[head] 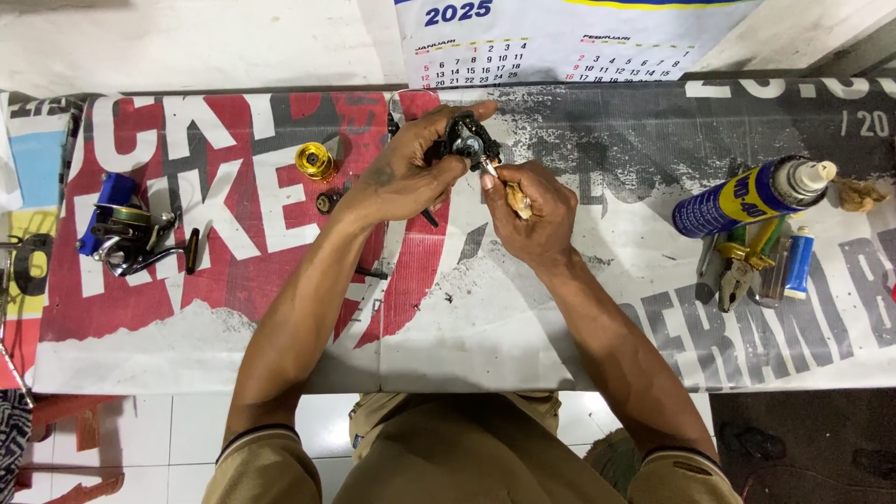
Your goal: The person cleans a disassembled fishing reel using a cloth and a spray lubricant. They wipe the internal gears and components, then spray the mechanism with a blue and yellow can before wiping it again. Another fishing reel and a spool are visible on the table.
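My left hand grips a small black fishing reel body above the middle of the bench. My right hand holds a tool with a pale wooden handle. Its metal tip touches the reel body. Both hands meet over the printed banner that covers the bench. A yellow spool and a small dark round part lie just left of my left hand.
A spinning reel with a blue part lies at the far left. At the right lie a blue spray can, pliers with yellow-green handles and a small blue tube. A wall calendar hangs behind the bench.
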